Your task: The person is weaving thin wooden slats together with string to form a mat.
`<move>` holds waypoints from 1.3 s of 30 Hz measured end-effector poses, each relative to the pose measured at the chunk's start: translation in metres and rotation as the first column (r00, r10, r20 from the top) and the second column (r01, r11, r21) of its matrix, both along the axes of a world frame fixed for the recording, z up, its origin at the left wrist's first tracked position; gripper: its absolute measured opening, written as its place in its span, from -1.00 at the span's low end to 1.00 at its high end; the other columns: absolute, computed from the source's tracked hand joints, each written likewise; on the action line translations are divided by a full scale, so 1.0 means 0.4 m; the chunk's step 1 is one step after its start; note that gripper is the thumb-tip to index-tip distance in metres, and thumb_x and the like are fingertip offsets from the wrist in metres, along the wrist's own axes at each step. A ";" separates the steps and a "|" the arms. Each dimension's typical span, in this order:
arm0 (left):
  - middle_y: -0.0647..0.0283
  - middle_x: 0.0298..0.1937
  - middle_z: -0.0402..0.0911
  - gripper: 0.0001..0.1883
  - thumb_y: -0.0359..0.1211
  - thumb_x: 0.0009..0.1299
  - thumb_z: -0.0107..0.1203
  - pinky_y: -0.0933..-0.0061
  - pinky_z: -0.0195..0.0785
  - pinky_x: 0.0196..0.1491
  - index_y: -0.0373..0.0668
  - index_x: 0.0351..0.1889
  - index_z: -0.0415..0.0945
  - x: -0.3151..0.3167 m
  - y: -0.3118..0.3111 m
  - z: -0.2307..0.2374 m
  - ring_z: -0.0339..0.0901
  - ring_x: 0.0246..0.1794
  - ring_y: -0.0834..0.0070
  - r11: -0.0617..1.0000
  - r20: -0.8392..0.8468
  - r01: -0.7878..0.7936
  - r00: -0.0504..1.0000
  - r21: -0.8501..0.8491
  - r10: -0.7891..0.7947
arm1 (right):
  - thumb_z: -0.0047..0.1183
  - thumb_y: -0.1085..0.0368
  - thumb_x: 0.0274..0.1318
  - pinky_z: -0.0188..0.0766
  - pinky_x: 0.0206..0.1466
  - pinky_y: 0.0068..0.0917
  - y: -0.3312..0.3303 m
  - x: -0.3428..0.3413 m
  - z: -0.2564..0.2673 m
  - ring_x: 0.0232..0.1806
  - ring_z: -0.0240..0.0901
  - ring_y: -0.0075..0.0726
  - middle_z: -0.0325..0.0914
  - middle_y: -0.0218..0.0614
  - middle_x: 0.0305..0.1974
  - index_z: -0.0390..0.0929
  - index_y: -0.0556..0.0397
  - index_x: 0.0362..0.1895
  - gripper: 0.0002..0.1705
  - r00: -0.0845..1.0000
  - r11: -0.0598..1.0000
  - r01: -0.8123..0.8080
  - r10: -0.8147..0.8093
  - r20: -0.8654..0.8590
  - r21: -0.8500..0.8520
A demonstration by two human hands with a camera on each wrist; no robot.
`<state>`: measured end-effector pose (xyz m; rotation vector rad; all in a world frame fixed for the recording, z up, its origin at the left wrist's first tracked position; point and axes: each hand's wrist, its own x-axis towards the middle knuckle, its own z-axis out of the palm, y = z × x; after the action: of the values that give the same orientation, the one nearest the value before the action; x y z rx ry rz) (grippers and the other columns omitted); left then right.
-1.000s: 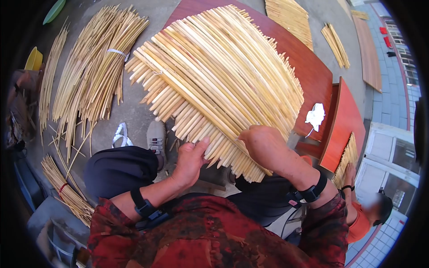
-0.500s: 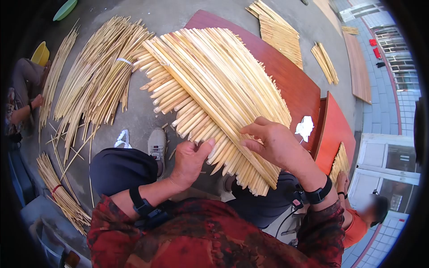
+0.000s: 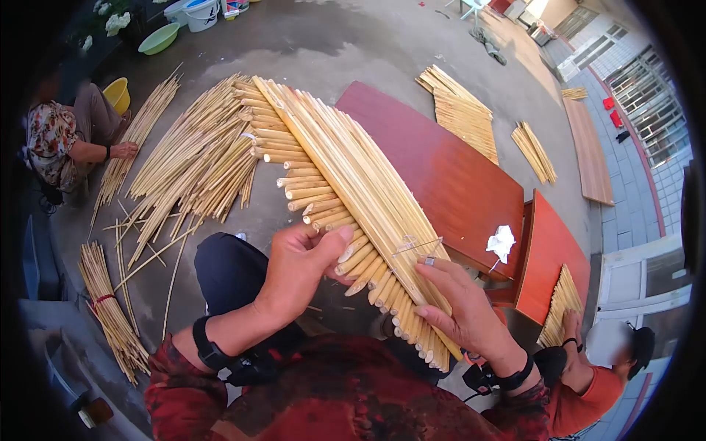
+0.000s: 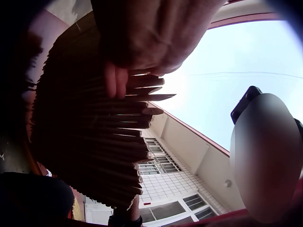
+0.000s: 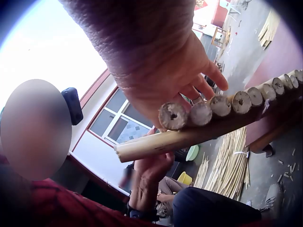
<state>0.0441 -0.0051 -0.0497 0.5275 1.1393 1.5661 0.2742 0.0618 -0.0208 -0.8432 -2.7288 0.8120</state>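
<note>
A mat of pale, cut stalks [image 3: 323, 162], laid side by side with a few stalks across them, tilts up over the person's lap in the head view. My left hand [image 3: 296, 268] grips its near edge, thumb on top and fingers underneath; the left wrist view shows fingertips [image 4: 116, 80] against its underside. On the top face, near the lower right corner, my right hand [image 3: 463, 305] rests with fingers extended, a ring on one. Just ahead of its fingertips lies a thin, thread-like loop [image 3: 417, 245]. The right wrist view shows the stalks' round cut ends [image 5: 241, 102] beside that hand.
A red table [image 3: 441, 176] stands beyond the mat, with crumpled white material [image 3: 501, 244] on it. Loose stalks [image 3: 198, 147] and a tied bundle [image 3: 110, 312] lie on the left. One person [image 3: 81, 140] sits at far left, another [image 3: 599, 375] at right holding a smaller mat [image 3: 560, 305].
The mat has tilted steeper and turned, showing less of its top face. My right hand has gone from curled fingers to extended ones, lower on the mat. The head view has lifted.
</note>
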 end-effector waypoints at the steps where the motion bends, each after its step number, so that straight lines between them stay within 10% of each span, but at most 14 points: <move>1: 0.37 -0.56 0.47 -0.77 -0.33 0.33 0.08 0.61 0.47 -0.51 -0.36 -0.41 0.50 0.129 -0.011 0.035 0.40 -0.59 0.72 1.000 -0.090 -0.010 0.996 0.005 0.011 | 0.08 0.10 0.08 0.29 0.08 -0.22 0.004 0.120 -0.005 0.04 0.30 0.15 0.36 0.06 -0.02 0.29 0.13 0.13 -0.42 0.998 1.000 -0.024 0.025 -0.055 0.013; 17: 0.20 -0.57 0.52 -0.64 -0.19 0.31 0.09 0.60 0.44 -0.58 -0.38 -0.45 0.47 0.124 -0.165 0.145 0.55 -0.63 0.51 0.985 -0.462 0.022 0.881 -0.171 -0.100 | 0.00 0.30 0.04 0.29 0.09 -0.23 -0.117 0.069 -0.079 0.03 0.32 0.17 0.35 0.07 0.02 0.26 0.16 0.12 -0.48 0.936 0.946 -0.240 0.166 -0.310 -0.217; 21: 0.19 -0.52 0.53 -0.62 -0.15 0.30 0.09 0.60 0.45 -0.53 -0.37 -0.40 0.47 0.178 -0.110 0.138 0.55 -0.60 0.50 0.957 -0.499 0.152 0.827 -0.246 -0.260 | 0.03 0.34 0.01 0.29 0.11 -0.40 -0.110 0.123 -0.088 0.03 0.37 -0.28 0.42 -0.15 0.03 0.29 0.22 0.13 -0.46 0.944 0.910 -0.134 -0.004 -0.330 -0.393; 27: 0.09 -0.73 0.50 -0.62 -0.21 0.14 0.04 0.48 0.39 -0.59 -0.39 -0.69 0.45 0.214 -0.082 0.163 0.53 -0.75 0.44 0.963 -0.638 0.221 0.722 -0.155 -0.268 | 0.04 0.44 -0.05 0.26 0.10 -0.48 -0.081 0.199 -0.108 0.01 0.39 -0.32 0.43 -0.14 -0.02 0.29 0.27 0.10 -0.45 0.954 0.909 -0.126 0.002 -0.299 -0.398; 39: 0.18 -0.58 0.52 -0.58 -0.12 0.27 0.07 0.57 0.39 -0.58 -0.39 -0.43 0.50 0.170 -0.202 0.145 0.54 -0.64 0.50 0.921 -0.547 0.250 0.746 -0.299 -0.380 | 0.07 0.42 -0.05 0.19 0.15 -0.48 -0.185 0.146 -0.064 0.03 0.33 -0.37 0.43 -0.18 0.00 0.32 0.24 0.11 -0.45 0.964 0.900 -0.123 0.009 -0.264 -0.419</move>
<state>0.1120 -0.0860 0.0081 1.0658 1.5681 0.9761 0.3325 -0.0123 -0.0463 -0.6571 -2.3915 1.4691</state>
